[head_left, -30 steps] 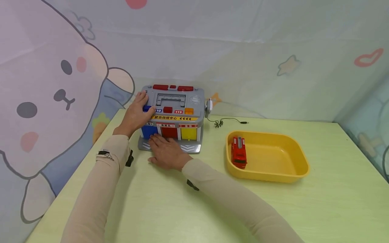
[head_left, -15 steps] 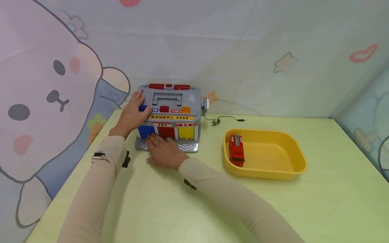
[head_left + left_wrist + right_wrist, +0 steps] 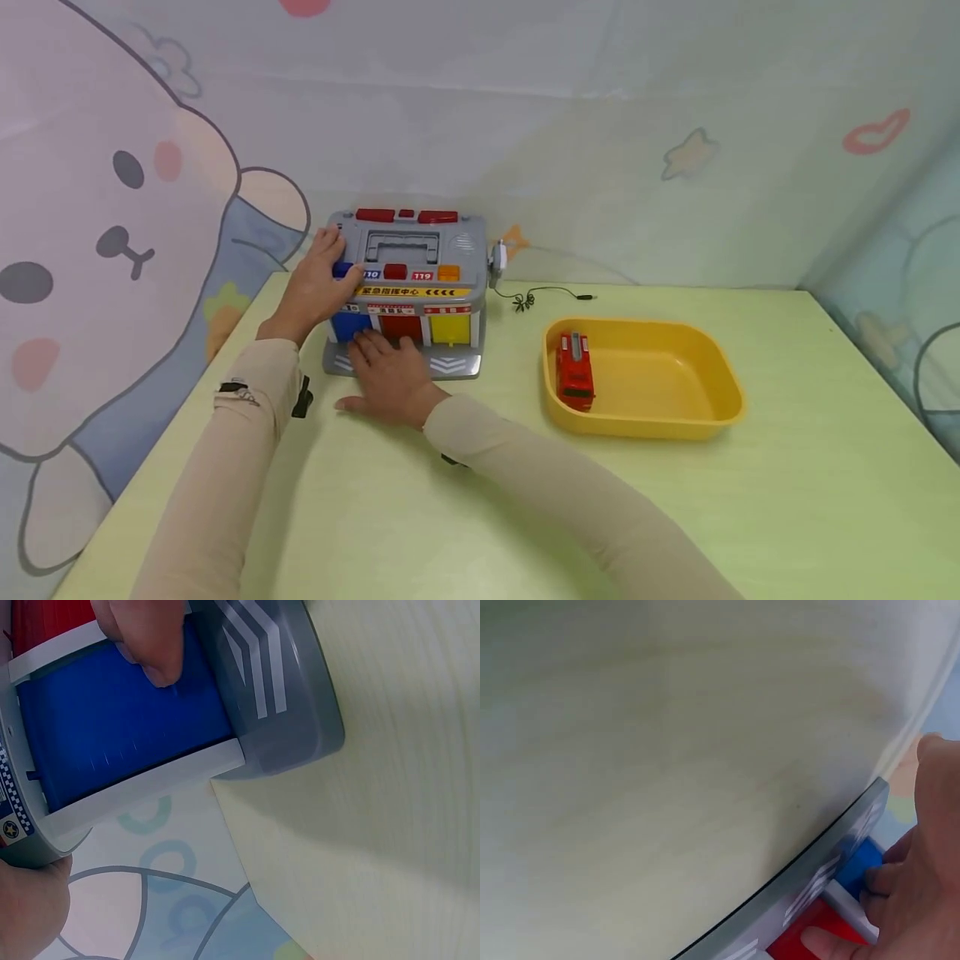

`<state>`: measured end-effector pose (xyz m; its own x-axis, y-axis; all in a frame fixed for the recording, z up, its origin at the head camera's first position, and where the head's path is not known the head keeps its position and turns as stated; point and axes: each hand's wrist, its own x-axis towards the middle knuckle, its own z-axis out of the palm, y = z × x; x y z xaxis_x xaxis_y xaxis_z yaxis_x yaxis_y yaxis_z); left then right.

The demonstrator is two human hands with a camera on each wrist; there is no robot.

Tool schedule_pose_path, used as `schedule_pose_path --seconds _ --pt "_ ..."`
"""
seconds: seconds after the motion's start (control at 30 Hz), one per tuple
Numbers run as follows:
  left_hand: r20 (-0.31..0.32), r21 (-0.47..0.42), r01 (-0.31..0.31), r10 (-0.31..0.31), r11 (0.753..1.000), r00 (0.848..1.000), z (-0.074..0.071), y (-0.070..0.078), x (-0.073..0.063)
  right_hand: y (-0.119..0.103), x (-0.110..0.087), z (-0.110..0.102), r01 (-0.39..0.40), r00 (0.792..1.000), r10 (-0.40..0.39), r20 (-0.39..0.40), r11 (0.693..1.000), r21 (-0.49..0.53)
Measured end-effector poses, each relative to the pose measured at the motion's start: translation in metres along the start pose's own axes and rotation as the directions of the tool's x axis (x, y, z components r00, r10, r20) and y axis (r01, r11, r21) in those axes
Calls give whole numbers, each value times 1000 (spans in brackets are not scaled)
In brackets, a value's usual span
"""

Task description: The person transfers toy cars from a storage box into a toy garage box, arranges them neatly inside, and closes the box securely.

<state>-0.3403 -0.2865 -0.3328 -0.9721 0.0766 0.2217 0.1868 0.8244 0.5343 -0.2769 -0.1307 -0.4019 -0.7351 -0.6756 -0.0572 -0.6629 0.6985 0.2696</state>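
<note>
A grey toy emergency station [image 3: 457,225] stands at the back left of the table, with blue, red and yellow doors along its front. My left hand [image 3: 311,285] rests on its upper left corner, thumb lying at the blue button [image 3: 342,269]. In front, my right hand [image 3: 393,379] is palm down, fingers reaching to the doors. The left wrist view has right-hand fingertips [image 3: 165,671] touching the lowered blue door [image 3: 112,727]. From the right wrist view, several fingers [image 3: 885,877] meet the blue door and one lies at the red door [image 3: 802,949]. Neither hand grips anything.
To the right is a yellow tray [image 3: 708,421] with a red toy fire truck [image 3: 576,371] at its left side. A thin black cable [image 3: 551,290] trails from the station's right side. A printed cloth backdrop [image 3: 570,150] hangs behind the table [image 3: 817,450].
The whole head view has shifted, so everything appears further left. My right thumb has spread outward to the left while its fingers stay at the doors. The left hand keeps its place on the station.
</note>
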Motion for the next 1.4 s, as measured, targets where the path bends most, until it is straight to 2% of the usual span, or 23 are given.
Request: schedule_pose_path --seconds 0.2,0.4,0.57,0.7,0.83,0.93,1.17,1.3,1.4 --pt "5 -12 3 -3 1000 1000 2 1 -1 -4 1 1 -19 1000 20 9 999 -49" --pt "-12 -7 11 -11 1000 1000 0 0 -1 -6 3 -3 -14 1000 14 -3 1000 -28" --pt "-20 -5 8 -8 1000 1000 1 -2 -1 -2 0 -6 18 1000 -19 20 998 66" --pt "-20 -7 10 -10 1000 1000 2 -2 -1 4 -6 -12 62 997 -70 37 981 182" --pt "-22 -4 11 -12 1000 1000 1 -1 -1 13 -18 -21 104 991 -125 52 946 306" --pt "-22 -2 6 -6 1000 1000 1 0 -2 23 -31 -30 129 987 -156 48 925 359" --pt "-39 2 19 -19 1000 999 -1 -1 -3 47 -62 -54 178 982 -190 -1 914 364" --pt "-33 4 17 -17 1000 999 0 0 -2 63 -77 -68 204 979 -196 -59 915 348" --pt "-28 8 21 -20 1000 999 2 0 -1 77 -86 -76 199 978 -164 -129 915 350"
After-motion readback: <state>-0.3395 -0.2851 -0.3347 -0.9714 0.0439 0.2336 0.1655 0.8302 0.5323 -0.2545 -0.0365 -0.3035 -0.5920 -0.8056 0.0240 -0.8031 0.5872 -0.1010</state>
